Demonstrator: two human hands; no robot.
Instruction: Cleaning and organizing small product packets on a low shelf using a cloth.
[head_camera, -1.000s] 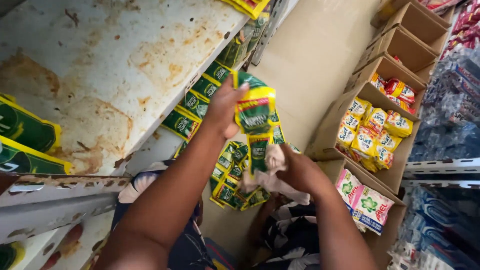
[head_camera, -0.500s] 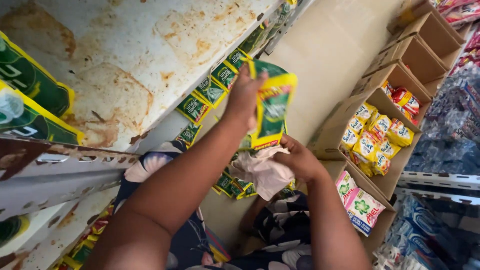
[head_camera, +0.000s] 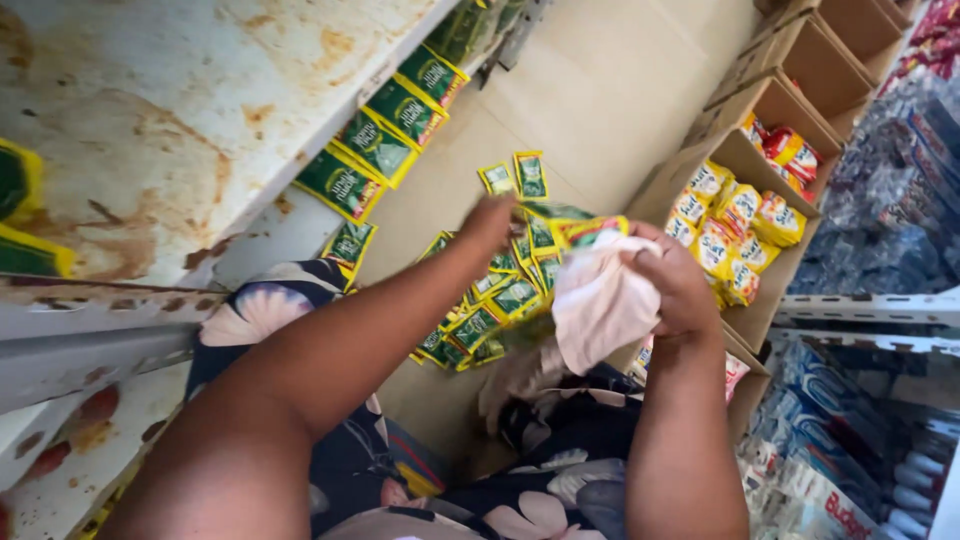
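A white metal shelf (head_camera: 170, 130), rust-stained and mostly bare, fills the upper left, with a row of green packets (head_camera: 385, 140) lined along the edge of the tier below it. Opposite, open cardboard boxes (head_camera: 745, 160) stand along the tan floor (head_camera: 590, 90), one full of yellow packets (head_camera: 730, 230). On the floor between them lies a loose heap of small green sachets (head_camera: 490, 310), two more lying apart just beyond it. The right hand (head_camera: 670, 285) has its grip closed around a crumpled pale cloth (head_camera: 600, 305), which hangs limp below the fingers. The left hand (head_camera: 490, 220) is held over the heap, its grip pinching one green and yellow sachet (head_camera: 560, 225) by its near end, so that the sachet lies almost flat between the two hands and against the cloth. The sachet looks light, thin and floppy, with a glossy film that could slip; a pinch on the flat sealed edge seems the surest hold. The cloth is soft and takes any grasp.
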